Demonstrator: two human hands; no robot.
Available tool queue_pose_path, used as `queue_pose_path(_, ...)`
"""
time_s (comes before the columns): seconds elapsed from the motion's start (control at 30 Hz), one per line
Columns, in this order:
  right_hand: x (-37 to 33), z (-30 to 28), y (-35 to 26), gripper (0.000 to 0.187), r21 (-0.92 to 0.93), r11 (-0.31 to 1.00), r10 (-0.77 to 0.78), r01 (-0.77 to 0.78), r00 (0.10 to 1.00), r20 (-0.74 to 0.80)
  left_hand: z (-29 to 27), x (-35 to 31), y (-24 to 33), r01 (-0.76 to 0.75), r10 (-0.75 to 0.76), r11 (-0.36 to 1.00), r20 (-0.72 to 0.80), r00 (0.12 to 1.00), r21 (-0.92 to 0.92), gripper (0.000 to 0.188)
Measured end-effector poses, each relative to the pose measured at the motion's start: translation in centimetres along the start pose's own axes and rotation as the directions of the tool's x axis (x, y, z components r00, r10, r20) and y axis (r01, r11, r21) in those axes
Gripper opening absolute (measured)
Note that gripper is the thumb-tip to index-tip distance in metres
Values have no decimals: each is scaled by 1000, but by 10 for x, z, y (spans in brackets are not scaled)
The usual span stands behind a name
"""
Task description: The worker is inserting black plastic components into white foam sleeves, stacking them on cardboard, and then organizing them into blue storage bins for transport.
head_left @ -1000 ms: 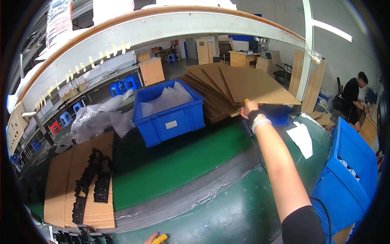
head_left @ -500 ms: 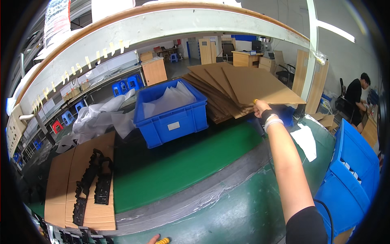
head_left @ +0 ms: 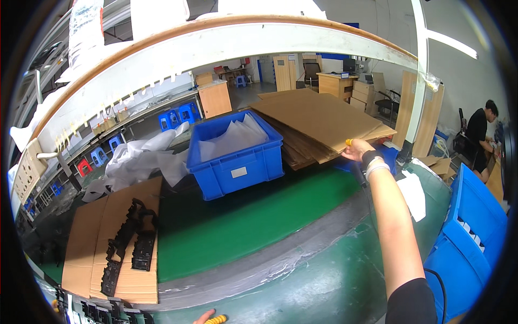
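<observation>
Gripping top cardboard sheet (head_left: 318, 114) with right hand (head_left: 358, 152)
Pinched narrowly at near corner; extending away and left from the grip, over a cardboard stack (head_left: 294, 148). Left of the grip, 1 blue bin (head_left: 256, 174) with white sheeting (head_left: 232, 139) inside; farther left and nearer, black parts (head_left: 143, 251) on a cardboard mat (head_left: 81, 259). Below-left of the grip, well apart, left hand (head_left: 204, 316) mostly out of frame: unable to tell its hold. Apparently at the sheet-handling step; for the next move, likely best to pinch firmly and clear the blue bin.
</observation>
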State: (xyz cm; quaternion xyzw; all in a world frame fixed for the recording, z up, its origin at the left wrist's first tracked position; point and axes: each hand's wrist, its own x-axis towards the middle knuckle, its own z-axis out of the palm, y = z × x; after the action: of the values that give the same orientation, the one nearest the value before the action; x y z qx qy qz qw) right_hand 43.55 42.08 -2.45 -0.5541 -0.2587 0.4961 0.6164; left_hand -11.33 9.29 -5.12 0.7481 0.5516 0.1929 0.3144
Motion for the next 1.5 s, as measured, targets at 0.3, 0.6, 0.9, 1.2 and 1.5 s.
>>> queue_pose_path(0.3, -55, 23, -11, 27, -323, 901, -361, 290, 914, -187, 4, -5, -11, -33, 33, 996, -4, 999, -86, 35)
queue_pose_path(0.6, -395, 153, -16, 31, 475, 760, -504, 442, -60, 862, 3, -30, -18, -7, 5, 1000, -112, 994, -20, 34)
queue_pose_path(0.9, -455, 110, -15, 28, 570, 577, -643, 585, -105, 759, 13, -6, -30, -102, 102, 995, 4, 995, 7, 38)
queue_pose_path(1.2, -495, 89, -38, 24, 652, 259, -689, 713, -336, 642, 15, -7, -46, -100, 101, 995, 32, 994, -20, 39)
queue_pose_path(1.5, -507, 76, -43, 20, 697, -8, -721, 717, -487, 493, 20, -2, -56, -180, 179, 984, 22, 984, 7, 39)
